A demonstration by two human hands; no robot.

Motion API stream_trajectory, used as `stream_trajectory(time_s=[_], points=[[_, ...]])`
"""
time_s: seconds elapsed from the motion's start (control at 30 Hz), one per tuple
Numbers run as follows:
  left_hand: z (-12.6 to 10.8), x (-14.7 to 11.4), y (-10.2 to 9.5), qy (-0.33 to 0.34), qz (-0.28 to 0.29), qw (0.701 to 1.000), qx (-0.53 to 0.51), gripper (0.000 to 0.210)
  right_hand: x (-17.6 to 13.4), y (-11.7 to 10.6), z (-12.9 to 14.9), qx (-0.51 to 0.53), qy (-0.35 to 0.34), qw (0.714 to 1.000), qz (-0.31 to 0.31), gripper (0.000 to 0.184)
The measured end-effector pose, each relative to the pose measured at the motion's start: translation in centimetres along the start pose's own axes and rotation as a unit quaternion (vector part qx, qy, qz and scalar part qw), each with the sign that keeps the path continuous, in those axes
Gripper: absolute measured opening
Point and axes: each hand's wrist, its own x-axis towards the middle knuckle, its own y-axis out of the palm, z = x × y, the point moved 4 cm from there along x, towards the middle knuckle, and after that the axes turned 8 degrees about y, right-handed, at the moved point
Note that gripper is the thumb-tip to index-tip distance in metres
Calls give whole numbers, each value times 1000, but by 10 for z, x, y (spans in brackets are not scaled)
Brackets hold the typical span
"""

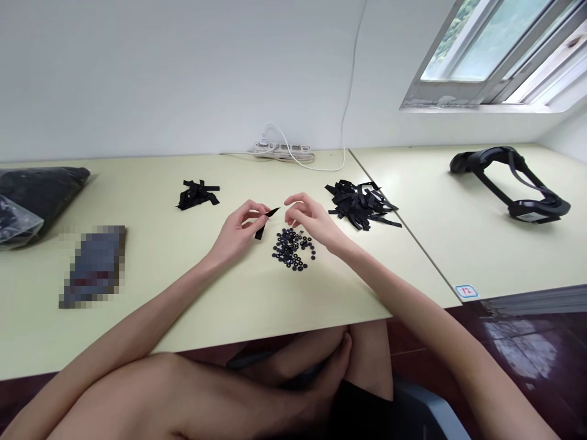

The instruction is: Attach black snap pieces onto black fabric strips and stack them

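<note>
Pinched between the fingertips of my left hand [241, 229] is a short black fabric strip [260, 233]; one end points up to the right, the other hangs below the fingers. My right hand [312, 221] hovers just right of it, thumb and fingers apart, with nothing visible in them. Beneath that hand lies a loose pile of small round black buttons [291, 249]. A big heap of black strips [360, 203] sits to the right, and a smaller heap of similar strips [197, 194] to the left.
Along the wall lies a white power strip [283, 151] with a cable [343, 137]. A black headset [513, 183] rests on the right table. At left are a dark plastic bag [41, 195] and a blurred flat item [94, 266]. The table edge [284, 335] runs above my legs.
</note>
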Motion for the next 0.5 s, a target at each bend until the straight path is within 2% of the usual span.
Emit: stream_trajectory(time_s=[0.03,0.1,0.17,0.33,0.5], points=[[2,1,-1,-6,-7,1000,-10,26,1,-3,-1,-76,-13,997,-6,14],[3,2,-2,-16,-9,999,-32,28,1,-5,-5,-226,-35,973,11,11],[2,2,-1,-26,-1,999,-48,30,1,-5,-10,-307,-42,950,35,11],[1,-2,1,-49,11,997,-61,34,1,-4,-13,-319,-48,946,42,12],[0,-3,3,-41,24,996,-70,32,1,-3,-13,-316,-49,946,48,7]])
